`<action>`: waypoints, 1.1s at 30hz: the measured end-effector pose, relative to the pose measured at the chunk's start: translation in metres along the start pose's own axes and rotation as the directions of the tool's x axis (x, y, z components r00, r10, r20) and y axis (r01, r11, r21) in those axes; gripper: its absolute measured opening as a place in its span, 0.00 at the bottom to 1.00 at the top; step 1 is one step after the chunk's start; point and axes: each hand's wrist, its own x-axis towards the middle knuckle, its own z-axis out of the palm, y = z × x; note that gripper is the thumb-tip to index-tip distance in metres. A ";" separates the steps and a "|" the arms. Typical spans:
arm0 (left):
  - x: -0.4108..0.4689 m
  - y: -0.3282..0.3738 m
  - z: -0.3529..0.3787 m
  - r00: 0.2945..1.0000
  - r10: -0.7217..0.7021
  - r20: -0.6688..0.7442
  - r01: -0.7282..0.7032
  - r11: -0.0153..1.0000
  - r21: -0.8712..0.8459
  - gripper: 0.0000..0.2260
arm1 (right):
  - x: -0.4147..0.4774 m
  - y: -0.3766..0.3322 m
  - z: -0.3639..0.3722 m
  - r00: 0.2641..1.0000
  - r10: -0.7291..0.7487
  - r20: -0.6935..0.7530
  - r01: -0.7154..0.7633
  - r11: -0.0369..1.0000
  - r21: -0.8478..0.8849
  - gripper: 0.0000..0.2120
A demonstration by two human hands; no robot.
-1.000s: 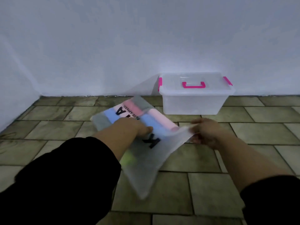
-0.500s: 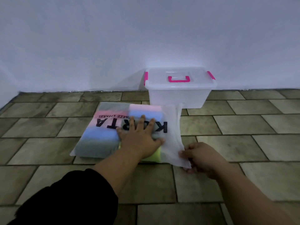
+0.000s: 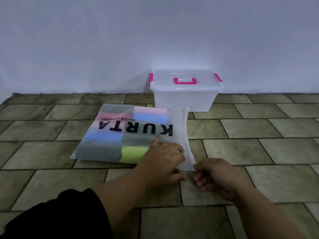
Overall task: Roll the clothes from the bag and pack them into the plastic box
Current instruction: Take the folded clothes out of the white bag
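1. The bag (image 3: 127, 133) lies flat on the tiled floor (image 3: 259, 152). It is full of folded clothes (image 3: 103, 138).
2. The left hand (image 3: 162, 161) curls its fingers round the bag's right end.
3. The right hand (image 3: 215, 176) pinches the bag's loose flap at the near right.
4. The plastic box (image 3: 184, 99) sits far back by the wall (image 3: 155, 40), with its lid on.
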 end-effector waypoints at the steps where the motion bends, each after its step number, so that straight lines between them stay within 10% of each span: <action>1: 0.001 0.005 0.002 0.999 0.040 -0.029 -0.040 0.999 -0.010 0.21 | 0.000 0.000 0.000 1.000 -0.002 0.001 0.002 1.000 -0.005 0.07; 8: 0.011 0.006 0.011 0.943 0.154 -0.296 -0.199 0.971 -0.129 0.06 | 0.009 -0.001 0.004 1.000 0.016 0.004 -0.016 0.999 -0.031 0.08; 19: 0.018 -0.004 0.010 0.914 -0.160 -0.372 -0.012 0.907 -0.420 0.07 | 0.074 -0.081 0.013 0.999 -0.016 0.048 0.029 0.961 -0.276 0.06; 33: 0.019 0.006 0.017 0.886 -0.122 -0.448 -0.066 0.922 -0.381 0.10 | 0.055 -0.037 0.004 0.997 -0.015 -0.070 0.020 0.997 0.081 0.16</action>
